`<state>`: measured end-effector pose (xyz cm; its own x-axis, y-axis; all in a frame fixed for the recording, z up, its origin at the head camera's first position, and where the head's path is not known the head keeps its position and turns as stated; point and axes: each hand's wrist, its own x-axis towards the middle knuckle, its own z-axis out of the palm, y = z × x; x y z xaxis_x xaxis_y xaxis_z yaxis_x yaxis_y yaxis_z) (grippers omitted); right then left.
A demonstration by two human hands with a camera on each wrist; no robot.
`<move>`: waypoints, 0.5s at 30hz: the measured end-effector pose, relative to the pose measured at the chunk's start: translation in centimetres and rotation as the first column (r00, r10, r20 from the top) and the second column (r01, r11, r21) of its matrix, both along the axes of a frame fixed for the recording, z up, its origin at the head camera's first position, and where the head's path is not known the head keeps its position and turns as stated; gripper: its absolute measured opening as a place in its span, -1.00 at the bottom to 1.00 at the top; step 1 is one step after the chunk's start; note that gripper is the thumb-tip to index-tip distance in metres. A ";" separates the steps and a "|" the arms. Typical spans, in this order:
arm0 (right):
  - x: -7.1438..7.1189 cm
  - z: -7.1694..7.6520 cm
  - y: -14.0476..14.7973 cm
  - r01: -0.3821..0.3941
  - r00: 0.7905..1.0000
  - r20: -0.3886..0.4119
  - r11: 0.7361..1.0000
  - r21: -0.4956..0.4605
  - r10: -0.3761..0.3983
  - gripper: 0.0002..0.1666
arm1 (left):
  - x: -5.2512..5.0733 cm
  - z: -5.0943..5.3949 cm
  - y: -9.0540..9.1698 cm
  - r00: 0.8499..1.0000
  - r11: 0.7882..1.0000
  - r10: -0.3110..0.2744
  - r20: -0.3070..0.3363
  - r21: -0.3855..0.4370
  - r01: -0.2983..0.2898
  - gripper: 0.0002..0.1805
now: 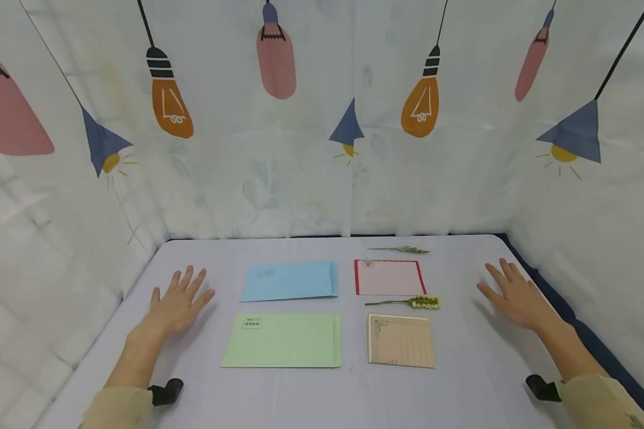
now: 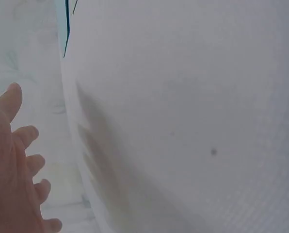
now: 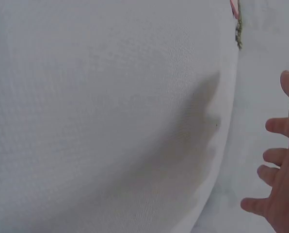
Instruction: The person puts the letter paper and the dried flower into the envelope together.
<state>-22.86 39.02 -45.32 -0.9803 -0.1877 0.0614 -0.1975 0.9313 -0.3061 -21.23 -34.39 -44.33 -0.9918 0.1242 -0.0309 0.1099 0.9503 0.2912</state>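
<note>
My left hand [image 1: 174,304] hovers over the table's left side, fingers spread and holding nothing; its palm also shows in the left wrist view. A blue envelope [image 1: 287,281] lies nearest to it, with a green envelope [image 1: 281,341] in front. On the right, my right hand [image 1: 517,295] is likewise spread above the cloth with nothing in it. Between the hands, right of the envelopes, lie a pink card with a red border [image 1: 389,278] and a tan lined card [image 1: 401,341]. One dried flower sprig [image 1: 424,302] lies between the cards; another thinner sprig [image 1: 408,249] lies behind the pink one.
A white cloth covers the table [image 1: 295,399]. White curtains [image 1: 300,190] printed with lamps and bulbs hang behind and along the sides. Dark fabric [image 1: 585,333] edges the table's right side. Black wrist mounts [image 1: 166,392] sit by both sleeves.
</note>
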 end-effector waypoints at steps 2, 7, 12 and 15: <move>-0.1 0.1 -0.1 0.001 1.000 -0.023 1.000 -0.012 -0.001 -0.10 | 0.0 0.2 0.2 1.000 1.000 -0.003 -0.008 0.001 0.003 -0.11; 0.4 0.3 -0.9 -0.001 0.997 -0.074 0.999 -0.054 -0.003 -0.25 | 0.2 0.4 1.2 0.999 1.000 -0.016 -0.043 -0.007 0.016 -0.16; 1.2 0.5 -2.3 -0.019 0.990 -0.141 0.995 -0.097 0.005 -0.41 | 0.5 0.6 3.1 0.994 0.999 -0.038 -0.107 -0.014 0.036 -0.24; 1.6 0.7 -3.1 -0.035 0.982 -0.191 0.992 -0.118 0.011 -0.49 | 0.6 0.7 4.4 0.989 0.998 -0.057 -0.134 -0.012 0.056 -0.27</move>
